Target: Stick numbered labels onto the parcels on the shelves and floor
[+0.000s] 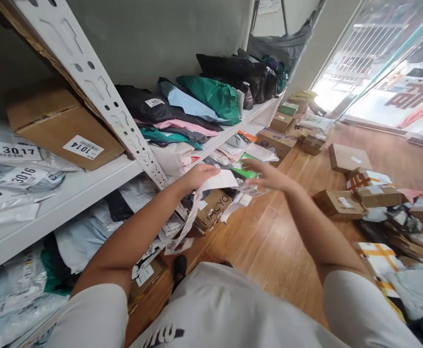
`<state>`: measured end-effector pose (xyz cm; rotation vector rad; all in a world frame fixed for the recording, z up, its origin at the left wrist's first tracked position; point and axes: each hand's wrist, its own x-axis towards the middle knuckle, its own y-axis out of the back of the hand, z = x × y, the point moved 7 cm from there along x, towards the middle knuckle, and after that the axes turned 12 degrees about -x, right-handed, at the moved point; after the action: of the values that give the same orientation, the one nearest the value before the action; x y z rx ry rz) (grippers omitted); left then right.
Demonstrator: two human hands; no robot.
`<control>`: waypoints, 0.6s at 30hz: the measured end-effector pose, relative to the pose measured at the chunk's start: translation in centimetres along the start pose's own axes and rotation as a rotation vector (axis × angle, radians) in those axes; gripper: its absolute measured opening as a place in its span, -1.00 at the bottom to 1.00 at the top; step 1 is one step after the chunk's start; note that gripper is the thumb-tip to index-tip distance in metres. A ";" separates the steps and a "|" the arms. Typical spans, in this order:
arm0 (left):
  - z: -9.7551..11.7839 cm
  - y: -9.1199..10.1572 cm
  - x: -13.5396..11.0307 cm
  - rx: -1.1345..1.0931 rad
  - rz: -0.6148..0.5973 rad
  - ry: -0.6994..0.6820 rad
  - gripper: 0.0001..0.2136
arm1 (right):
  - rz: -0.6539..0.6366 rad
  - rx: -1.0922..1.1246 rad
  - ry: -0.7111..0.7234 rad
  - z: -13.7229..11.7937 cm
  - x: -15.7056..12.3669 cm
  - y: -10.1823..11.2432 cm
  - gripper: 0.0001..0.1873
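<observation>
My left hand (199, 177) is closed on the end of a strip of labels (221, 180), with the thumb lying on top. The strip's pale upper part points right, and a printed length hangs below the hand toward the floor. To the right, apart from the strip, my right hand (269, 176) is held out with its fingers apart and somewhat blurred. Nothing shows in its grasp. Below both hands, a cardboard box with black lettering (214, 208) sits by the shelf, partly covered by loose papers.
A white shelf post (98, 82) rises at my left. The shelf carries a cardboard box labelled 1014 (69, 128), numbered bags, a black bag (138, 104) and a green bag (214, 99). Several boxes, including a flat carton (349, 157), lie on the wooden floor (280, 241) at right.
</observation>
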<state>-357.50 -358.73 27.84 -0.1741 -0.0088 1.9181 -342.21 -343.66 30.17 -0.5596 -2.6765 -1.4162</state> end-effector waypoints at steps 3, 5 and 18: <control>1.7 -2.6 1.1 -0.081 0.007 0.002 -0.64 | -0.017 0.251 0.216 -5.4 0.4 -5.4 -0.14; 2.5 -2.6 1.4 -0.007 0.048 -0.013 -0.64 | -0.037 0.406 0.161 -6.1 1.0 -7.0 -0.37; -1.1 3.7 -5.4 -0.143 0.353 -0.244 -0.64 | 0.110 0.899 -0.064 -0.7 2.2 0.6 -0.44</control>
<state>-359.01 -365.19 27.03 -0.0365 -0.2968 2.2821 -344.17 -343.30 31.57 -0.6191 -2.8648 -0.0849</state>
